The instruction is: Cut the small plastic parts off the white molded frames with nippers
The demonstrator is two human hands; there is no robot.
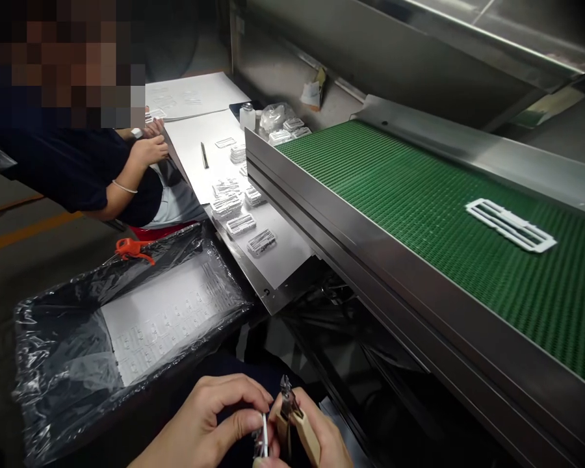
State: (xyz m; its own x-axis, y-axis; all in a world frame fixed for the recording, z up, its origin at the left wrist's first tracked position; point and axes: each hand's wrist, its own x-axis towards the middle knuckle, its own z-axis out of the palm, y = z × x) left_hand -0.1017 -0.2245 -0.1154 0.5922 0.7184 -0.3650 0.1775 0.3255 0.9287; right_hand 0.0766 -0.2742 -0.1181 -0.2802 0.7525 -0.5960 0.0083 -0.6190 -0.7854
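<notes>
At the bottom middle, my left hand (219, 416) pinches a white plastic frame (264, 432), seen nearly edge-on. My right hand (316, 429) is wrapped round a pair of side cutters (292, 416) with tan handles and dark metal jaws that point up. The fingers of my right hand come close to the frame's edge; whether they touch it I cannot tell. A similar white plastic frame (511, 225) lies flat on the green conveyor belt (394, 188) to the right.
A black-lined bin (53, 364) at the left holds a white sheet of parts; an orange-handled tool (134, 249) lies on its rim. Stacked white frames (241, 224) cover part of the white table (190, 146). A co-worker (78, 162) sits beyond. The conveyor's metal side (370, 266) rises at my right.
</notes>
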